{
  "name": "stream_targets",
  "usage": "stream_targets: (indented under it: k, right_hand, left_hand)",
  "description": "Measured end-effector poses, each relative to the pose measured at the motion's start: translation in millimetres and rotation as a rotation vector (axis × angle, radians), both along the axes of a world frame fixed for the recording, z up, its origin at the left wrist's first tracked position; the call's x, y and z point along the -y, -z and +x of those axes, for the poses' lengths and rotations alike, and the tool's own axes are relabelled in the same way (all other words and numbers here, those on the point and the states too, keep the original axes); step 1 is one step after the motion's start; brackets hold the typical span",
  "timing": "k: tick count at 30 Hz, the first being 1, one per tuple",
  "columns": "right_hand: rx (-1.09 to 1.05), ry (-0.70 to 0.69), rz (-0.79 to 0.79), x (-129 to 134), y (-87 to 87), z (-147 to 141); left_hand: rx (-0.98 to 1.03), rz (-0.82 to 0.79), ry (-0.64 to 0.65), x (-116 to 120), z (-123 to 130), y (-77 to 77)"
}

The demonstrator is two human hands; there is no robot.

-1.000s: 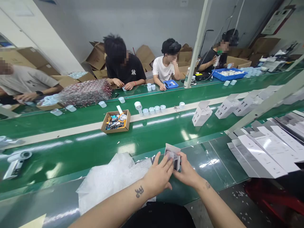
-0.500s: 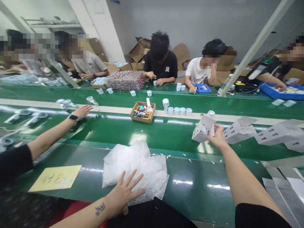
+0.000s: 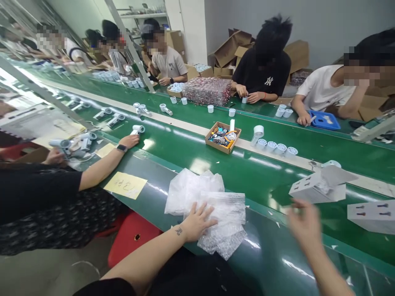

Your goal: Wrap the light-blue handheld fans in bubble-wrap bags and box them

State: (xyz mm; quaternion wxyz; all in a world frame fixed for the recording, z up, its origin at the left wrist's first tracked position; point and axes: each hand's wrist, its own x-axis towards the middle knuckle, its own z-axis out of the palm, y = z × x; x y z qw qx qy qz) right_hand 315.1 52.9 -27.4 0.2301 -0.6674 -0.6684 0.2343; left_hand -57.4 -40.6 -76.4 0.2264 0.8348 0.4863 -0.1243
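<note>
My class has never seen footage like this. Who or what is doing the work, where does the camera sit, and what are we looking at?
There is no machine arm: the two arms reaching in from the bottom belong to a person working with bare hands. The camera is worn on that person's head, looking forward and down.

The left hand rests, fingers spread, on bubble wrap on the near table. The right hand is near an open white box; it is too blurred to tell whether it holds anything.

On the green surface beyond are a cardboard tray of small items and pale cups. At left, a co-worker's hand is at a pale device.
</note>
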Motion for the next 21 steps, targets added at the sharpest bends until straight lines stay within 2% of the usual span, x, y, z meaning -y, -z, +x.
stream_targets:
  k: [1,3,5,7,10,11,12,13,16,18,21]
  right_hand:
    - [-0.021,-0.135,0.012,22.9,13.7,-32.1]
    - [0.05,-0.469,-0.059,60.8,41.7,-91.4]
    - [0.136,-0.558,-0.156,82.3,65.7,-132.5]
    - [0.177,-0.584,-0.186,87.8,83.8,-150.3]
    - [0.121,-0.687,-0.09,77.3,101.4,-147.6]
    - [0.091,-0.725,-0.043,71.4,105.1,-144.5]
    - [0.068,-0.759,0.002,64.9,107.7,-142.3]
    - [0.052,-0.79,0.044,57.9,109.0,-141.9]
    - [0.053,-0.909,0.114,34.8,106.8,-154.1]
    - [0.078,-0.99,0.108,18.7,102.4,-170.9]
    - [0.103,-1.039,0.079,-2.5,96.2,-198.0]
  left_hand:
    - [0.015,-0.004,-0.006,0.6,1.2,-1.6]
    - [0.068,-0.021,-0.014,0.6,2.2,-8.2]
    - [0.159,-0.005,-0.053,-3.3,-1.4,-19.6]
    - [0.212,0.085,-0.213,-13.1,-11.9,-32.9]
    - [0.087,0.225,-0.608,-35.4,-40.4,-45.8]
    - [0.02,0.217,-0.687,-42.5,-51.6,-46.4]
    - [-0.035,0.168,-0.71,-48.4,-62.7,-45.0]
    - [-0.072,0.084,-0.681,-52.6,-73.1,-41.9]
    - [-0.087,-0.161,-0.461,-54.4,-97.5,-27.5]
    - [-0.069,-0.197,-0.356,-50.4,-108.2,-19.1]
    - [-0.051,-0.171,-0.275,-47.9,-120.3,-14.5]
